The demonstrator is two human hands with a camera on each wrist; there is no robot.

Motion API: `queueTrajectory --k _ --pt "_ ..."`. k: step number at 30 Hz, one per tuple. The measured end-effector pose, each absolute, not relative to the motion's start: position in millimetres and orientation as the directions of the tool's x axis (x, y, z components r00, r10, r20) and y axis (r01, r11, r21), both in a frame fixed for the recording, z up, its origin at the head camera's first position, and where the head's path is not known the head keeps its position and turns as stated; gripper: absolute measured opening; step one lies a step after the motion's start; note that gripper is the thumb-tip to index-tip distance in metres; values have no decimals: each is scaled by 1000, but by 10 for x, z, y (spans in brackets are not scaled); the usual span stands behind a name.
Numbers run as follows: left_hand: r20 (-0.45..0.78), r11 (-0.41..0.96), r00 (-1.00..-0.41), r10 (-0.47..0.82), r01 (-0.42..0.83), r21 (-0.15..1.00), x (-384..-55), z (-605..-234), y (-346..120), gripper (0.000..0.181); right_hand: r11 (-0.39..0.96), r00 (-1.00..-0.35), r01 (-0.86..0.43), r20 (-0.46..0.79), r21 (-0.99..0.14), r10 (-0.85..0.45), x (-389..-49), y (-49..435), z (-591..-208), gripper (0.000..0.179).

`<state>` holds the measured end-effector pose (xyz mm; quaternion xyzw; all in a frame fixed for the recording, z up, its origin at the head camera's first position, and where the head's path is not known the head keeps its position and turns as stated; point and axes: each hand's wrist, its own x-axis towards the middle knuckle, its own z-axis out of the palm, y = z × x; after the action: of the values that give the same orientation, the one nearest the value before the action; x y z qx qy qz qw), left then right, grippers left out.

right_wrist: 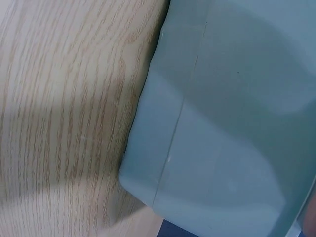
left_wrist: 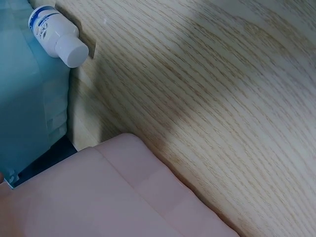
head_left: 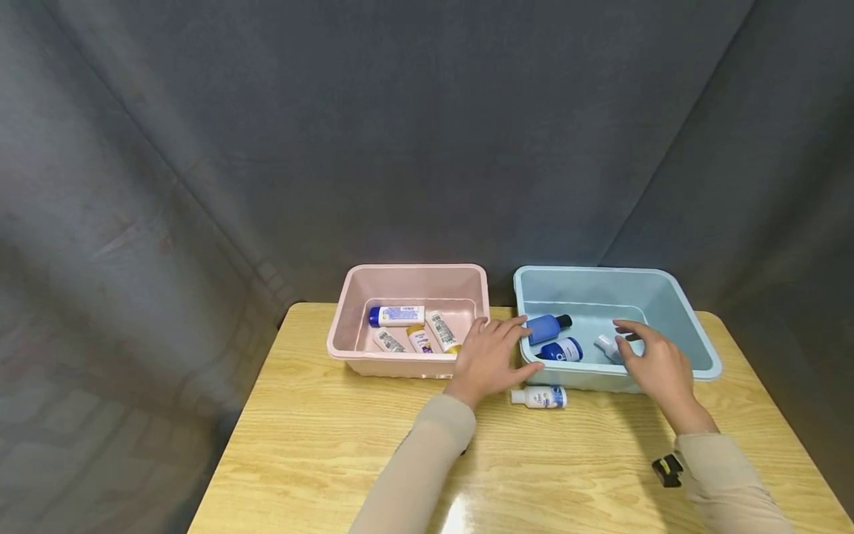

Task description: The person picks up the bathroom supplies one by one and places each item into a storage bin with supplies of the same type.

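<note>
My left hand (head_left: 490, 357), fingers spread, reaches across the gap between the pink bin and the blue bin (head_left: 694, 363). Its fingertips lie at the blue bin's left rim, close to a blue bottle with a black cap (head_left: 543, 328). Over the front right of the blue bin hovers my right hand (head_left: 660, 368), its fingers loosely bent and apart. Just beside its thumb a small pale bottle (head_left: 607, 347) lies in the bin. A dark blue bottle with a white label (head_left: 562, 350) lies there too. On the table in front is a white bottle with a blue label (head_left: 539, 397).
The pink bin (head_left: 394, 366) stands to the left, holding a white tube with a blue cap (head_left: 398, 316) and several smaller tubes. Both bins stand on a wooden table (head_left: 307, 445) against a dark grey curtain (head_left: 427, 133).
</note>
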<state>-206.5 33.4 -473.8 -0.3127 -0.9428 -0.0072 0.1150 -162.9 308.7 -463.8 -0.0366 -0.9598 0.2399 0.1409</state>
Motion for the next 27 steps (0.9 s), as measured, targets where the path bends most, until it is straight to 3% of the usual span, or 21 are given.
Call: queueTrajectory --k 19,27 --pt "204 807 -784 586 588 -54 -2052 -4764 348 72 843 -937 -112 338 -526 87 -1480 3030 -4574 30" --pt "221 807 -780 586 586 -72 -2047 -4749 335 72 837 -897 -168 433 -520 89 -1329 2954 -4537 27"
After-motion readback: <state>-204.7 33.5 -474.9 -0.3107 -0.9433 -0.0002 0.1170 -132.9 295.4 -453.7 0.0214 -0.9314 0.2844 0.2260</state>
